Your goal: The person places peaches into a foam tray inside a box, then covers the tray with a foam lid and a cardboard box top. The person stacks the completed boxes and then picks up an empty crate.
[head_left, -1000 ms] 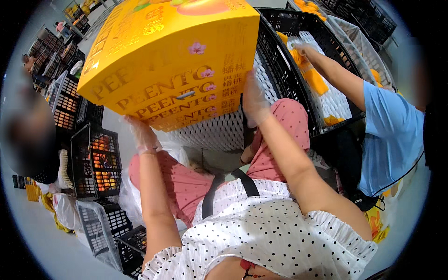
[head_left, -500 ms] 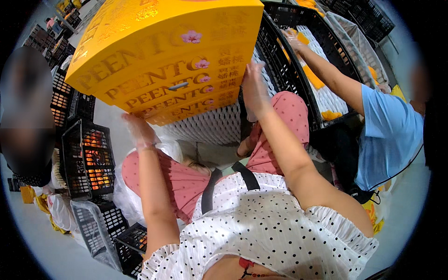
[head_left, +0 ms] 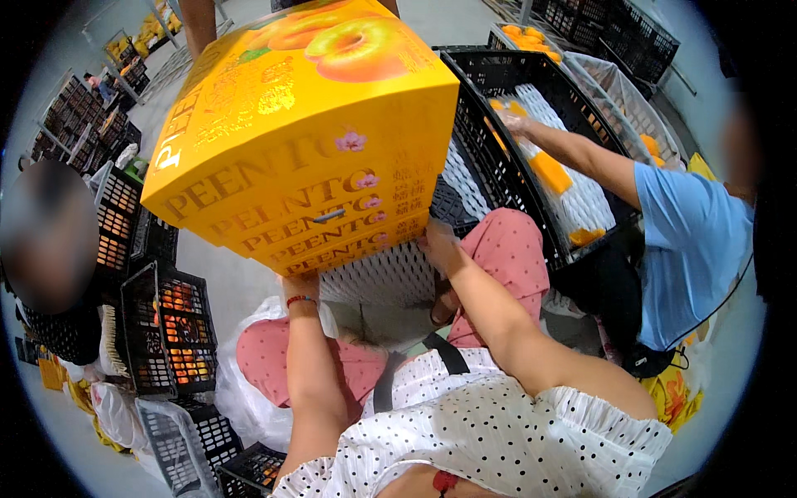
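Note:
A stack of several yellow fruit boxes (head_left: 274, 178), with peaches pictured on top, rises in front of me. My left hand (head_left: 300, 286) is at the lower front edge of the bottom box, its fingers hidden beneath or behind it. At the lower right corner, my right hand (head_left: 441, 247) grips the stack; its fingers are partly hidden and blurred. A small grey-blue piece (head_left: 330, 216) shows on the front of the stack. Below the boxes is white foam netting (head_left: 374, 280), between my knees.
To the right, a person in a blue shirt (head_left: 689, 216) reaches into a black crate (head_left: 554, 253) with foam netting and orange pieces. Another person's arm (head_left: 199, 25) shows beyond the stack. Black fruit crates (head_left: 170, 328) and a blurred person (head_left: 50, 249) are at left.
My left hand has moved inward from the stack's left corner to its bottom edge. My right hand has slid lower. More of the box top shows, and another person appears behind the stack.

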A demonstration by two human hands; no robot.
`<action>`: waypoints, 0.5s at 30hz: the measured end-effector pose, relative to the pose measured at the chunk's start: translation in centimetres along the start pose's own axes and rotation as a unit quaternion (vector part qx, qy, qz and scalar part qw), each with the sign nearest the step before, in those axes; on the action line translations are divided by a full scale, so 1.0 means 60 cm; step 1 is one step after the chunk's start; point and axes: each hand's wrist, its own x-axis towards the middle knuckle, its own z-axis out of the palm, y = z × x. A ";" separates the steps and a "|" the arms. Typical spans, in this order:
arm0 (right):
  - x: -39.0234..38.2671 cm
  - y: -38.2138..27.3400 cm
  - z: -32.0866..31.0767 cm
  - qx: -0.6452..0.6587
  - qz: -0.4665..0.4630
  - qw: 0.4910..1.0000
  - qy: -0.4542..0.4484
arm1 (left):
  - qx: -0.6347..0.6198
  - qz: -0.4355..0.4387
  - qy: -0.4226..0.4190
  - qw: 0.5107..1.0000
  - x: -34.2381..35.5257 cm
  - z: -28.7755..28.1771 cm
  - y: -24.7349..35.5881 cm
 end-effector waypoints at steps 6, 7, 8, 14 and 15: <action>-0.011 0.008 0.013 -0.080 -0.133 0.986 0.058 | 0.000 -0.004 0.105 0.994 -0.055 0.091 0.033; 0.005 0.006 0.018 0.160 0.011 0.986 0.046 | 0.000 -0.004 0.132 0.991 -0.052 0.084 0.030; 0.024 0.005 0.026 0.387 0.155 0.908 0.032 | 0.001 -0.004 0.158 0.987 -0.051 0.077 0.026; 0.028 -0.055 0.022 0.584 0.159 0.796 -0.032 | -0.026 -0.025 0.173 0.984 -0.027 0.046 0.050; 0.024 -0.066 0.015 0.611 0.185 0.769 -0.024 | -0.032 -0.025 0.180 0.983 -0.023 0.062 0.047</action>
